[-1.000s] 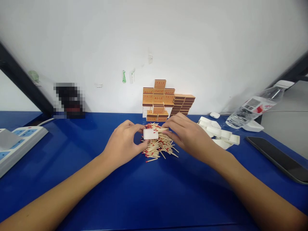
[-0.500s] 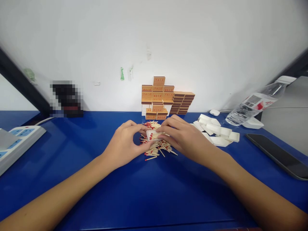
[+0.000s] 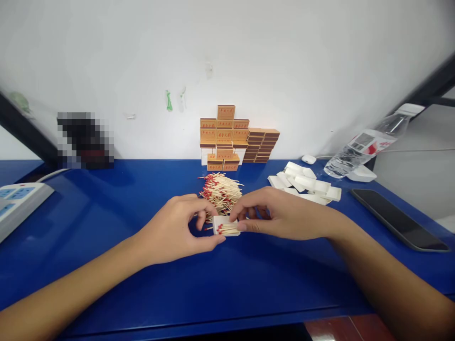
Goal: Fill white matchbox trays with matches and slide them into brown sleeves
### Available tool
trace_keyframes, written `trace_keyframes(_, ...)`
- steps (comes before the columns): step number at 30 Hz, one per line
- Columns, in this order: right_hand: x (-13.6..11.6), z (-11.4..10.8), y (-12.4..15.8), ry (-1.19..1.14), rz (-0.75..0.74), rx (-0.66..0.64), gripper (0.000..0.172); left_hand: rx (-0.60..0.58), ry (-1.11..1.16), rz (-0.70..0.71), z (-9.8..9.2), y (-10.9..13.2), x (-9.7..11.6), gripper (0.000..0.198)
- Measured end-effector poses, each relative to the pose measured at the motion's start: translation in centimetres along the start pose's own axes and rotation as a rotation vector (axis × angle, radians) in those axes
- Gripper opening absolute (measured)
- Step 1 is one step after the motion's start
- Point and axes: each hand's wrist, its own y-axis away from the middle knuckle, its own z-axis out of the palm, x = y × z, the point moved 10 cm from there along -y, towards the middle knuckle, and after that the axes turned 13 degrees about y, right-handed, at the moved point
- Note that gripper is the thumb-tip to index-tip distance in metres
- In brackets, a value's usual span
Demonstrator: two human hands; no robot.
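Observation:
A small white matchbox tray (image 3: 226, 227) with several red-tipped matches in it is held between both hands just above the blue table (image 3: 227, 284). My left hand (image 3: 174, 232) pinches its left end with thumb and fingers. My right hand (image 3: 280, 218) pinches its right end, fingers curled. Just behind the hands lies a loose pile of matches (image 3: 222, 192).
Orange matchboxes (image 3: 227, 137) are stacked against the white wall. Empty white trays (image 3: 305, 182) lie at the right, a water bottle (image 3: 369, 147) and a dark phone (image 3: 398, 218) further right. A power strip (image 3: 17, 201) sits at the left edge.
Both hands have drawn the white tray, now with matches in it, off the pile and toward me, near the table. The camera has tilted down a little.

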Motion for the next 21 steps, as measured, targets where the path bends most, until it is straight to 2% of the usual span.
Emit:
trace_keyframes(3, 0.5, 0.8, 0.9, 0.010, 0.023, -0.043, 0.019, -0.029, -0.033, -0.004, 0.8, 0.5, -0.4, 0.024)
trace_keyframes(7, 1.2, 1.5, 1.6, 0.155, 0.077, -0.037, 0.016, -0.075, -0.112, 0.029, 1.7, 0.8, -1.2, 0.026)
trace_keyframes(11, 0.7, 2.4, 1.3, 0.193, 0.050, -0.028, 0.003, -0.108, -0.145, 0.041, 2.2, 1.0, -1.7, 0.027)
trace_keyframes(15, 0.3, 2.9, 0.8, 0.176, 0.032, -0.008, 0.010, -0.134, -0.131, 0.060, 2.4, 1.1, -1.6, 0.026)
trace_keyframes(21, -0.1, 2.6, 0.6, 0.174, 0.018, 0.057, 0.009, -0.157, -0.143, 0.077, 2.4, 1.0, -1.9, 0.032)
